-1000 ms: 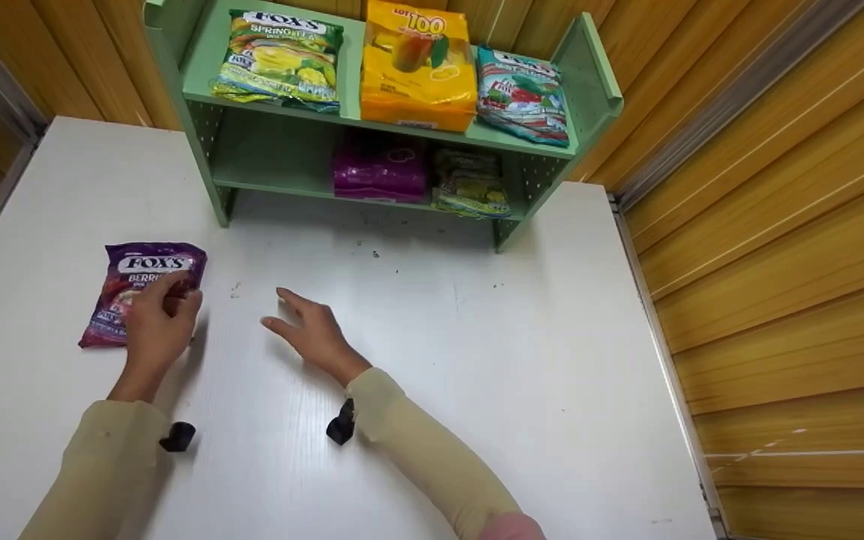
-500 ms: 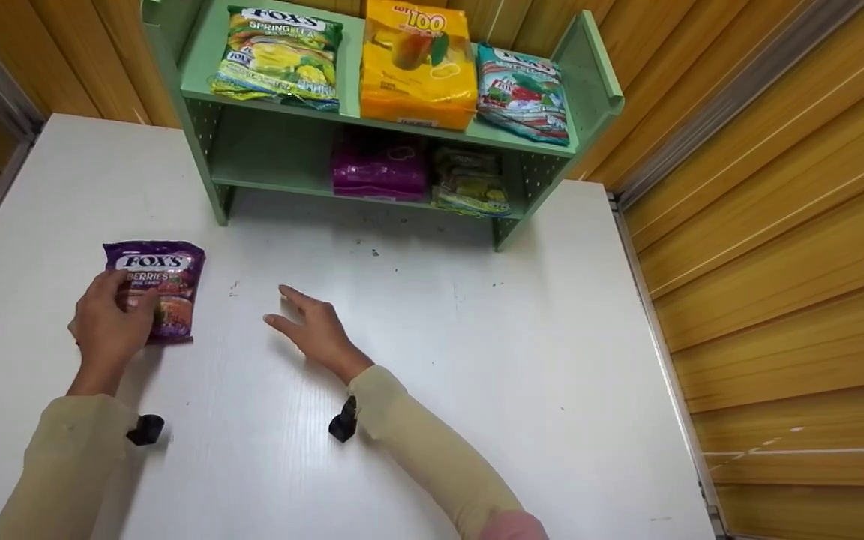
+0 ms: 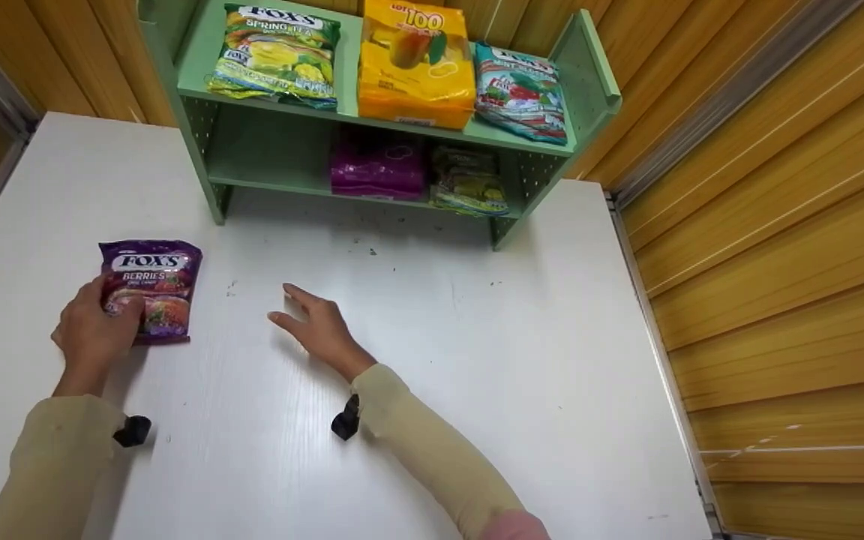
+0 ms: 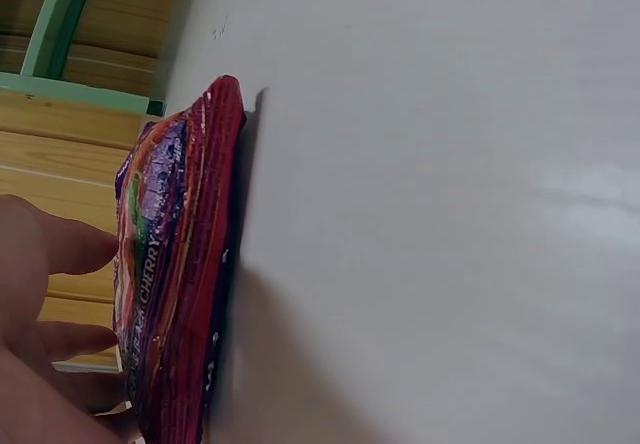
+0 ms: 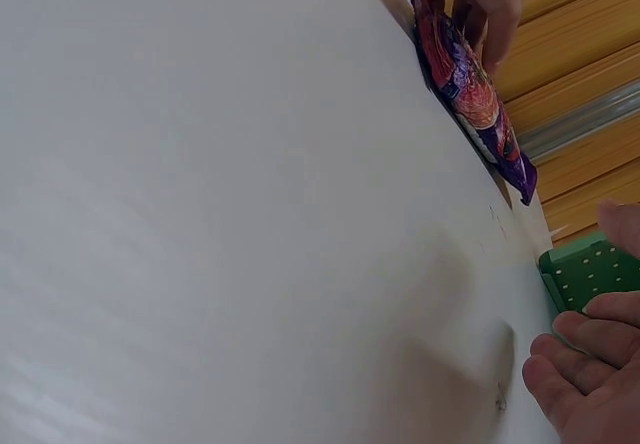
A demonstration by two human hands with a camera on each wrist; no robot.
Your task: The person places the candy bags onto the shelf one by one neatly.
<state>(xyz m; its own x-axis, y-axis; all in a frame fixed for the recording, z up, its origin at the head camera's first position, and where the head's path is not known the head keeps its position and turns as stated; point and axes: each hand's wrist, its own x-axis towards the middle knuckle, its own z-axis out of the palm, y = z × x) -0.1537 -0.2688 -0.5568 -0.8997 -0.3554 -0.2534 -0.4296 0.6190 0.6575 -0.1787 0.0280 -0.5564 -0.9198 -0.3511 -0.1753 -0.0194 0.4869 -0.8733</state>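
Observation:
A purple FOX'S Berries candy bag (image 3: 166, 300) lies face up at the left of the white table. My left hand (image 3: 91, 330) is over its lower left part, thumb on the printed front and fingers along the left side, gripping it. The left wrist view shows the bag (image 4: 175, 254) edge-on, with the thumb and bent fingertips against its face; the hand hides the lower left corner. My right hand (image 3: 319, 330) holds nothing and stays to the right of the bag, thumb and fingers spread apart; in the right wrist view its palm (image 5: 600, 384) shows.
A green two-tier shelf (image 3: 267, 180) stands at the back. On top are a Spring Tea bag (image 3: 278, 56), an orange LOT 100 pack (image 3: 417, 67) and a teal FOX'S bag (image 3: 522, 94). Below sit a magenta pack (image 3: 377, 171) and another bag (image 3: 469, 180). Wood-look walls (image 3: 792, 300) surround the table.
My left hand has moved left from over the bag's right half to its left side, uncovering the right part of the front. The right hand has hardly moved.

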